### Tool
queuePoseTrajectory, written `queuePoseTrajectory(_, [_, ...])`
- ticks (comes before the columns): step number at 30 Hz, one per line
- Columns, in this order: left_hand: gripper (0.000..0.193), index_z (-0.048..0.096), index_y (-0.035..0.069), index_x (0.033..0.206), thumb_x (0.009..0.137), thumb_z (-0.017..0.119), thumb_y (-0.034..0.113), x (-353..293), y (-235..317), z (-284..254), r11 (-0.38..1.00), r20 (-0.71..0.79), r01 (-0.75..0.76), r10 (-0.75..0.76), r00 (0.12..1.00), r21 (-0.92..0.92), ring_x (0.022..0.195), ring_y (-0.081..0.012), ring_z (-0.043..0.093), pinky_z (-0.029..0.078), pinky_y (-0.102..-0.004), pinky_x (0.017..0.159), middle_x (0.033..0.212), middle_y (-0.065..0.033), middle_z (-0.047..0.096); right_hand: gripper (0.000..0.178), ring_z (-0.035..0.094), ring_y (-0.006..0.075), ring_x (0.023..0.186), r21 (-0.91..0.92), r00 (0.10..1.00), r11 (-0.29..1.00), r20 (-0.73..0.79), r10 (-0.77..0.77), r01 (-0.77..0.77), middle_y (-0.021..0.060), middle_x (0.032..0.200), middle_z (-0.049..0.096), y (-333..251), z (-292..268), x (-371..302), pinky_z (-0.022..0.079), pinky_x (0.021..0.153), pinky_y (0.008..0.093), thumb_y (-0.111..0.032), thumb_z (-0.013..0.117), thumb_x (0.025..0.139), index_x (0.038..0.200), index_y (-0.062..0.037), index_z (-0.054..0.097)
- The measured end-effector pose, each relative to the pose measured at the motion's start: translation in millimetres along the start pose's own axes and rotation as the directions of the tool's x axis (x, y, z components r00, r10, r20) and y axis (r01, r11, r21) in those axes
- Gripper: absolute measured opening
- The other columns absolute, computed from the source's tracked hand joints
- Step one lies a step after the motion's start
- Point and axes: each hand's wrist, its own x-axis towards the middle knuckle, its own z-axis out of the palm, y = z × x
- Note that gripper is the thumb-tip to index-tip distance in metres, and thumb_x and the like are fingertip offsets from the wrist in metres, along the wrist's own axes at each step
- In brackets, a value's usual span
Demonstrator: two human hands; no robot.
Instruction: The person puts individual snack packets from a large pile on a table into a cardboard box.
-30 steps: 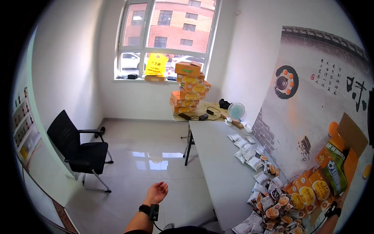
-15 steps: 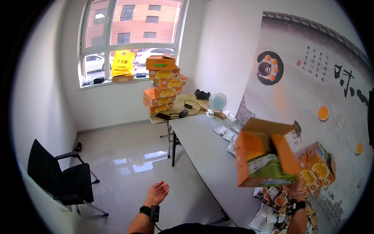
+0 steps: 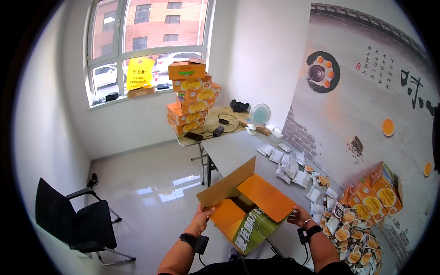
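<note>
An orange and green cardboard box (image 3: 268, 197) with its top flaps up is held in front of me, tilted, over the near edge of the grey table. My left hand (image 3: 200, 221) grips the box's left side, its thumb on the cardboard. At the right side, my right hand (image 3: 301, 216) is closed on the edge beside the orange flap. The interior of the box shows only in part between the flaps. To the right of my right hand lies a heap of small printed sachets (image 3: 355, 247).
White sachets (image 3: 286, 166) are scattered along the grey table (image 3: 229, 149). Orange boxes (image 3: 369, 197) stand by the wall at right. A tall stack of orange boxes (image 3: 191, 98) rises from a wooden table, near a round fan (image 3: 260, 114). A black chair (image 3: 94, 215) stands left.
The box has come from over the table at right to in front of my body, turning. My left hand, bare and open before, has taken hold of its left side.
</note>
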Motion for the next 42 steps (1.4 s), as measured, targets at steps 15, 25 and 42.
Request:
queuePoseTrajectory(15, [0.046,0.039,0.012,0.122,0.089,0.042,0.044,144,3,-30,0.984,-0.066,0.149,-0.156,0.986,-0.096,0.115,-0.0229,0.042,0.039,-0.0555,0.088,0.125,-0.0052,0.043,0.032,0.045,0.0229,0.096,0.122,0.995,0.991,0.093,0.038,-0.050,0.0018,0.103,0.048,-27,6,185,0.038,0.086,0.0419,-0.029,0.063,0.071,0.099,-0.0167,0.052])
queuePoseTrajectory(25, [0.043,0.036,0.014,0.125,0.092,0.035,0.042,243,13,-6,0.973,-0.028,0.228,-0.229,0.973,-0.033,0.120,-0.0226,0.037,0.031,-0.0577,0.093,0.128,-0.0040,0.041,0.066,0.041,0.0225,0.108,0.062,0.969,0.991,0.207,-0.133,0.123,0.0022,0.127,0.037,-40,-20,257,0.037,0.087,0.0451,-0.009,0.058,0.069,0.129,-0.0173,0.031])
queuePoseTrajectory(42, [0.046,0.038,0.016,0.125,0.090,0.038,0.045,318,15,1,0.963,-0.042,0.268,-0.268,0.963,-0.005,0.119,-0.0201,0.037,0.032,-0.0542,0.092,0.128,0.0001,0.041,0.078,0.040,0.0219,0.115,-0.296,0.930,0.925,-0.205,-0.305,0.238,0.0067,0.129,0.040,-78,-19,344,0.029,0.095,0.0331,-0.060,0.048,0.079,0.131,-0.0024,0.035])
